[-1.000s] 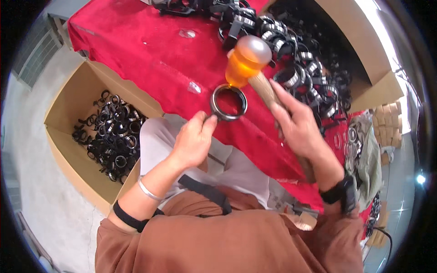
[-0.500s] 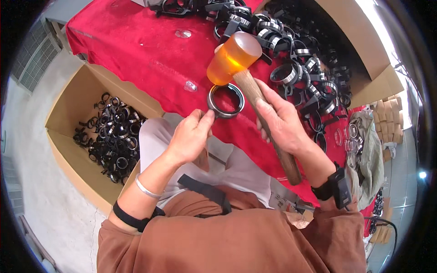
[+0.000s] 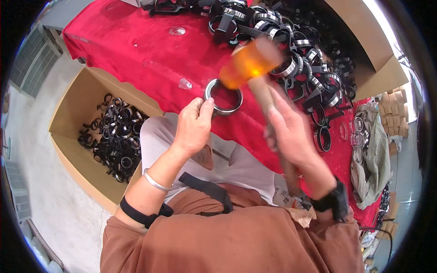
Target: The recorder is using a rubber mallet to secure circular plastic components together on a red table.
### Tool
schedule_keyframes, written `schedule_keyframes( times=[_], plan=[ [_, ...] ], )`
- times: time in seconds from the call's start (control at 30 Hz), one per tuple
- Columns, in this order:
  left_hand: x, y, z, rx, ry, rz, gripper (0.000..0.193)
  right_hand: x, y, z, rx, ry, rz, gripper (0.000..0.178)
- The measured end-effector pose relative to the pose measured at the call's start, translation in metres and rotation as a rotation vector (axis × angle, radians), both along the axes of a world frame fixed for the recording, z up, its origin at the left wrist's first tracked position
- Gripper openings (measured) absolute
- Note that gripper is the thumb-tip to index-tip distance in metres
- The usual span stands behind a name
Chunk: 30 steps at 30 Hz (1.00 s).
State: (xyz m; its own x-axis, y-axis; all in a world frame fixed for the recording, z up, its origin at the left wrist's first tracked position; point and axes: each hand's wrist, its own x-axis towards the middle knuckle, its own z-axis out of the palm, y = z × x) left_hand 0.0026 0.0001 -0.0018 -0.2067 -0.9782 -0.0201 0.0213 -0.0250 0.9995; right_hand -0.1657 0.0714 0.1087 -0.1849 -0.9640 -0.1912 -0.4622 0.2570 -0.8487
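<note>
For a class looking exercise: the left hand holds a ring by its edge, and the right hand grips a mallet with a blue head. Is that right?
Not quite: the mallet head is orange, as the head camera view shows. The left hand does hold the ring by its edge, and the right hand grips the mallet.

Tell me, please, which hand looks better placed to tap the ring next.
Probably the right hand: it grips the mallet, whose head is near the ring, while the left hand is busy holding that ring's edge.

ring [image 3: 227, 112] left of mallet [image 3: 251, 63]; parts pile [image 3: 298, 63] right, on table [image 3: 136, 59]; carton [image 3: 68, 111] left.
</note>
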Motion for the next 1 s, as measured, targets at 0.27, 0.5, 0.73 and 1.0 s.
schedule_keyframes(
  times=[0.27,0.5,0.73,1.0],
  plan=[
    [0.002,-0.001,0.000,-0.029,-0.014,0.027,0.034,-0.012,-0.010,0.010,0.018,-0.204,-0.078,0.046],
    [0.000,0.002,-0.003,-0.025,0.023,0.034,0.032,0.007,-0.005,0.039,-0.519,-0.082,-0.030,0.044],
    [-0.004,0.004,-0.003,-0.281,-0.129,0.068,0.032,-0.007,-0.017,0.003,-0.006,-0.121,0.072,0.047],
    [-0.003,0.006,-0.009,-0.141,-0.101,0.104,0.036,0.008,0.036,-0.014,-0.479,-0.237,-0.087,0.048]
  ],
)
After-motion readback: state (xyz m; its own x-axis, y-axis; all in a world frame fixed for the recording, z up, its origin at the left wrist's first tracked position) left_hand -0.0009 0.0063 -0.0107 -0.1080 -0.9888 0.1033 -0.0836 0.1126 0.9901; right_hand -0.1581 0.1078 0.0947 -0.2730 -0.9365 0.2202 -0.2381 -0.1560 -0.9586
